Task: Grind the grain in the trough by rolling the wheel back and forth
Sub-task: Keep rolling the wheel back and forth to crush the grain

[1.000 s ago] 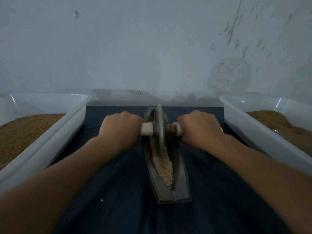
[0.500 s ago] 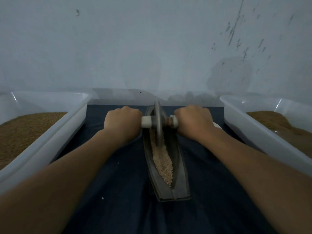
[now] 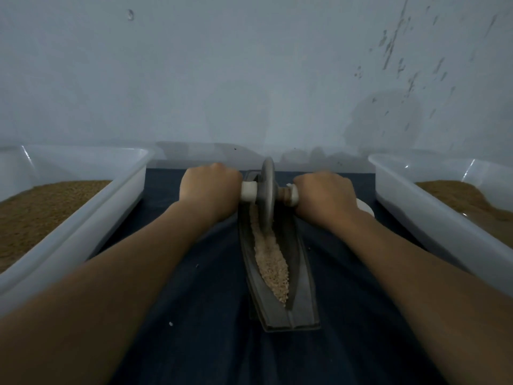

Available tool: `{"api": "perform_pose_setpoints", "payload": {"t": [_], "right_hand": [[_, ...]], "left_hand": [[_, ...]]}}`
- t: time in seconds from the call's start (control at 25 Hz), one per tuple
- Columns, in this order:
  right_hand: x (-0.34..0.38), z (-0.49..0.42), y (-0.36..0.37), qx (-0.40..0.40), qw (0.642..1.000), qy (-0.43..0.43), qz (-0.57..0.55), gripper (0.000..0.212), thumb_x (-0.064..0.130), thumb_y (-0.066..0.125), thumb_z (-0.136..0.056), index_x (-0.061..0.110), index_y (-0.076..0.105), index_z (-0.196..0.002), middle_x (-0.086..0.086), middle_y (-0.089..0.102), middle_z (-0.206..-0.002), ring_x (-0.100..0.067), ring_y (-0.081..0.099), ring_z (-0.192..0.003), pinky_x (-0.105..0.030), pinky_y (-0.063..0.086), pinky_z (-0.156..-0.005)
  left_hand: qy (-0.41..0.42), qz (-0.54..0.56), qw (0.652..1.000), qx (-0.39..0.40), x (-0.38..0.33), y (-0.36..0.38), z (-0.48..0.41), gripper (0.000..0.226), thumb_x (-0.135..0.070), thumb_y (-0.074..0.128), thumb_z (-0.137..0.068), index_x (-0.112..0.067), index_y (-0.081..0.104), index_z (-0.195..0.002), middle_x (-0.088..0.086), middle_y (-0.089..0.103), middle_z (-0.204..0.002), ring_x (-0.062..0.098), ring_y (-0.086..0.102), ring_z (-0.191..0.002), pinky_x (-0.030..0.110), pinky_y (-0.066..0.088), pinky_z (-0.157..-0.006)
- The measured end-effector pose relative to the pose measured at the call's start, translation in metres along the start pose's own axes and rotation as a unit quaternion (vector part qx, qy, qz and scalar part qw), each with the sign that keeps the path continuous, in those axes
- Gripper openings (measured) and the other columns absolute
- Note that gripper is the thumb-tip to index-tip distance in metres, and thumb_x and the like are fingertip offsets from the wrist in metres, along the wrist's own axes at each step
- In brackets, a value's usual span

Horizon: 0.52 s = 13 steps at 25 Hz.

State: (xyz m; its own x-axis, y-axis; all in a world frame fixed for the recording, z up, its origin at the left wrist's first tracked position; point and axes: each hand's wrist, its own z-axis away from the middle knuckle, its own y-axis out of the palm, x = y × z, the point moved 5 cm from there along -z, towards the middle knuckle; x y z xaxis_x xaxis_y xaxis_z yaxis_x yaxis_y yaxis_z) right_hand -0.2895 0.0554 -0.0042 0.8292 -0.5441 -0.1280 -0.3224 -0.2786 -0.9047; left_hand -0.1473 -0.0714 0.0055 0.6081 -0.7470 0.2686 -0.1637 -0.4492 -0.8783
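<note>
Running lengthwise away from the person, the trough [image 3: 277, 273] carries the upright wheel [image 3: 267, 195] at its far end, between the left hand [image 3: 209, 190] and right hand [image 3: 324, 194], each gripping the axle [image 3: 248, 191].

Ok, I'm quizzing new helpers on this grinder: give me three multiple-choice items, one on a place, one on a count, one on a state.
1. Where in the trough does the wheel stand? A) near end B) middle C) far end
2. Besides the left tub, how many more white tubs of brown grain show? A) none B) one C) two
3. What are the left hand and right hand doing? A) lying open B) gripping the wheel's handle C) one grips, one idles
Key: C, the wheel sits by the wall; B, only the right tub; B, both hands wrap the handle.
</note>
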Motion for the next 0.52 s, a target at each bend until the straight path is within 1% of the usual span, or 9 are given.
{"api": "perform_pose_setpoints", "payload": {"t": [0.08, 0.16, 0.24, 0.28, 0.32, 0.36, 0.4, 0.44, 0.52], "right_hand": [[-0.001, 0.002, 0.000, 0.005, 1.000, -0.003, -0.003, 0.020, 0.041, 0.061, -0.087, 0.028, 0.051, -0.075, 0.001, 0.062, -0.083, -0.025, 0.057, -0.073, -0.033, 0.041, -0.061], [-0.003, 0.027, -0.007, -0.012, 0.999, -0.031, 0.010, 0.027, 0.041, 0.064, -0.083, 0.029, 0.044, -0.069, 0.005, 0.056, -0.074, -0.019, 0.049, -0.061, -0.028, 0.033, -0.052], [-0.003, 0.064, -0.017, -0.068, 0.994, -0.067, 0.055, 0.042, 0.042, 0.068, -0.073, 0.030, 0.029, -0.062, 0.010, 0.042, -0.060, -0.010, 0.035, -0.049, -0.023, 0.017, -0.045], [-0.002, 0.079, -0.025, -0.097, 0.989, -0.082, 0.076, 0.048, 0.043, 0.070, -0.067, 0.030, 0.024, -0.062, 0.010, 0.036, -0.056, -0.009, 0.029, -0.046, -0.021, 0.010, -0.045], [-0.002, 0.086, -0.030, -0.121, 0.985, -0.091, 0.088, 0.051, 0.044, 0.072, -0.061, 0.031, 0.022, -0.062, 0.011, 0.031, -0.054, -0.010, 0.025, -0.044, -0.019, 0.007, -0.046], [-0.002, 0.086, -0.031, -0.123, 0.984, -0.093, 0.094, 0.051, 0.044, 0.074, -0.059, 0.032, 0.024, -0.062, 0.011, 0.027, -0.053, -0.011, 0.023, -0.043, -0.018, 0.007, -0.046], [-0.001, 0.081, -0.028, -0.112, 0.985, -0.085, 0.100, 0.047, 0.042, 0.074, -0.062, 0.031, 0.029, -0.062, 0.011, 0.027, -0.054, -0.012, 0.024, -0.044, -0.018, 0.010, -0.046], [0.001, 0.069, -0.023, -0.088, 0.989, -0.070, 0.099, 0.040, 0.040, 0.073, -0.068, 0.029, 0.035, -0.064, 0.011, 0.033, -0.057, -0.014, 0.032, -0.046, -0.020, 0.016, -0.045], [0.006, 0.030, -0.017, -0.031, 0.997, -0.032, 0.064, 0.021, 0.037, 0.067, -0.083, 0.028, 0.050, -0.075, 0.003, 0.054, -0.073, -0.023, 0.054, -0.064, -0.028, 0.033, -0.053]], "left_hand": [[0.010, -0.002, 1.000, 0.015, -0.002, -0.005, -0.001, 0.016, -0.024, 0.058, -0.090, -0.023, 0.066, -0.104, 0.002, 0.062, -0.092, 0.025, 0.063, -0.081, 0.035, 0.044, -0.062], [0.026, 0.010, 0.999, 0.016, -0.002, -0.010, 0.024, 0.013, -0.029, 0.062, -0.086, -0.027, 0.064, -0.099, -0.002, 0.055, -0.082, 0.022, 0.057, -0.072, 0.034, 0.041, -0.060], [0.050, 0.006, 0.998, -0.040, -0.004, -0.018, 0.061, 0.016, -0.035, 0.069, -0.077, -0.031, 0.055, -0.083, -0.008, 0.036, -0.064, 0.014, 0.037, -0.052, 0.029, 0.029, -0.048], [0.066, 0.003, 0.996, -0.060, -0.005, -0.020, 0.075, 0.028, -0.038, 0.073, -0.070, -0.032, 0.046, -0.074, -0.009, 0.026, -0.060, 0.011, 0.024, -0.046, 0.025, 0.019, -0.044], [0.078, -0.005, 0.994, -0.076, -0.003, -0.023, 0.081, 0.038, -0.039, 0.076, -0.064, -0.033, 0.040, -0.071, -0.010, 0.020, -0.057, 0.009, 0.014, -0.044, 0.023, 0.011, -0.044], [0.080, -0.007, 0.993, -0.086, -0.002, -0.022, 0.079, 0.040, -0.039, 0.077, -0.062, -0.032, 0.038, -0.070, -0.010, 0.019, -0.057, 0.009, 0.012, -0.044, 0.022, 0.008, -0.045], [0.070, 0.002, 0.995, -0.075, -0.001, -0.017, 0.073, 0.033, -0.039, 0.075, -0.066, -0.031, 0.043, -0.072, -0.010, 0.023, -0.058, 0.010, 0.017, -0.045, 0.023, 0.012, -0.044], [0.043, 0.022, 0.998, -0.051, 0.000, -0.007, 0.062, 0.022, -0.036, 0.070, -0.073, -0.030, 0.049, -0.077, -0.009, 0.029, -0.061, 0.012, 0.026, -0.047, 0.026, 0.021, -0.045], [-0.003, 0.042, 0.999, -0.028, 0.001, 0.005, 0.033, 0.007, -0.029, 0.062, -0.084, -0.027, 0.059, -0.089, -0.005, 0.045, -0.070, 0.019, 0.044, -0.059, 0.032, 0.036, -0.054]]}}
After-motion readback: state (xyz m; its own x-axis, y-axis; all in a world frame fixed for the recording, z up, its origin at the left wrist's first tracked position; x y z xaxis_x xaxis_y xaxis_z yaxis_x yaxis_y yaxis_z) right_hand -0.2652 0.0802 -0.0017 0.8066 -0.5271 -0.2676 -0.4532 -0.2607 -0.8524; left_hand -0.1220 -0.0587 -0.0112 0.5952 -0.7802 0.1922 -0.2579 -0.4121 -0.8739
